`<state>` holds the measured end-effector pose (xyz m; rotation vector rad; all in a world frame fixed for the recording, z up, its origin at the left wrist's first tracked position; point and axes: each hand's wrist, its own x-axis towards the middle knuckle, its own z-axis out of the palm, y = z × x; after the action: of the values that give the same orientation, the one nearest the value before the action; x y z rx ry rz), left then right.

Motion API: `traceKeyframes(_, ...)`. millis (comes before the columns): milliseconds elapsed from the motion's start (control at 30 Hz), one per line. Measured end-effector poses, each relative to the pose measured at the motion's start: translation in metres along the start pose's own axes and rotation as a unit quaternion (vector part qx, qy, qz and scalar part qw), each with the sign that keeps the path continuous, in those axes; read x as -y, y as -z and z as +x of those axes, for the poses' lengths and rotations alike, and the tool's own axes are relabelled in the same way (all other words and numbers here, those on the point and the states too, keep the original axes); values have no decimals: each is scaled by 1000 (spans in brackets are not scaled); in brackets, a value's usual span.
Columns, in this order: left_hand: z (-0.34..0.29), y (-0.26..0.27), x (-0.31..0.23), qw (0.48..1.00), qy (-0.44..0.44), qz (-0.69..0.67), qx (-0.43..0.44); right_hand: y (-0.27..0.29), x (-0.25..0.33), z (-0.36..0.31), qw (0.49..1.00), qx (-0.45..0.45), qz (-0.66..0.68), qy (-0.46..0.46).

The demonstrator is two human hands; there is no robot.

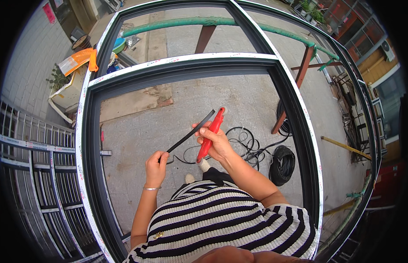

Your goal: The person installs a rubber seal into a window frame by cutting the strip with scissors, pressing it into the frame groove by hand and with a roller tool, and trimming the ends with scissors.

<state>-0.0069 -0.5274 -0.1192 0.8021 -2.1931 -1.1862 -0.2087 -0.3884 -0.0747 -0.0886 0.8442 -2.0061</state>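
Observation:
My left hand (156,168) is closed in a pinch on a black rubber strip (185,138). Held up at a slant, the strip's far end passes by the fingers of my right hand (216,141). That hand is wrapped round a red hand roller (211,135) with a small wheel at its upper tip, and its fingertips also seem to touch the strip. Below my left hand the strip's tail drops toward the floor. Both hands are inside the opening of a large dark window frame (182,70) with white film on its edges, touching none of its sides.
Loose black loops (245,142) and a black coil (282,165) lie on the paved floor. A green pole (177,23) on brown legs runs beneath the frame. An orange-handled tool (77,61) rests at the frame's left corner. Metal railings (46,179) stand at left.

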Motion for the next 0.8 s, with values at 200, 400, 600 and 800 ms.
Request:
traceKeyframes(200, -15, 10, -13, 995, 48, 16, -81, -21, 4, 37, 996, 62, -52, -44)
traceKeyframes(400, -45, 13, -32, 976, 155, -21, -153, -43, -8, 66, 978, 103, -167, -76)
traceKeyframes(600, -69, 5, -47, 956, 243, -90, -141, -74, -39, 75, 928, 261, -237, -120)
traceKeyframes(800, -102, 0, -59, 926, 227, -80, -290, -97, -66, 67, 838, 407, -313, -185)
